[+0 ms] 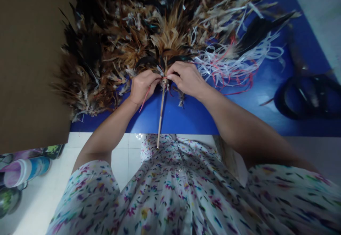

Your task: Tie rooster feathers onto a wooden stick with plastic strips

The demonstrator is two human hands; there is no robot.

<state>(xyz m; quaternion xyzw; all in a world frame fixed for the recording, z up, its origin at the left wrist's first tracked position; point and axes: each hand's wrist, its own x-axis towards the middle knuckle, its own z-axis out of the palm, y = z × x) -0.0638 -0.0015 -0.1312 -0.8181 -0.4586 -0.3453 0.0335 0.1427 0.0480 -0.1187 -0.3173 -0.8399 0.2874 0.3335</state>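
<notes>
My left hand [144, 86] pinches one side of a thin red string [144, 100], whose loose end hangs below the fingers. On the other side my right hand [185, 77] is pinched on the same string. Between the two hands, the string crosses the feathers near the base of a bundle [169, 32], brown with dark feathers at its lower part. A slender wooden stick [161, 118] comes down from the bundle and reaches past the table's front edge. Whether the string is knotted there, I cannot tell.
Loose brown and black feathers [117, 32] pile across the blue table [202, 118]. White and red strings [237, 64] lie tangled to the right, with large black-handled scissors [290, 100] beyond. A brown cardboard panel [32, 57] stands left; a bucket [26, 171] is below.
</notes>
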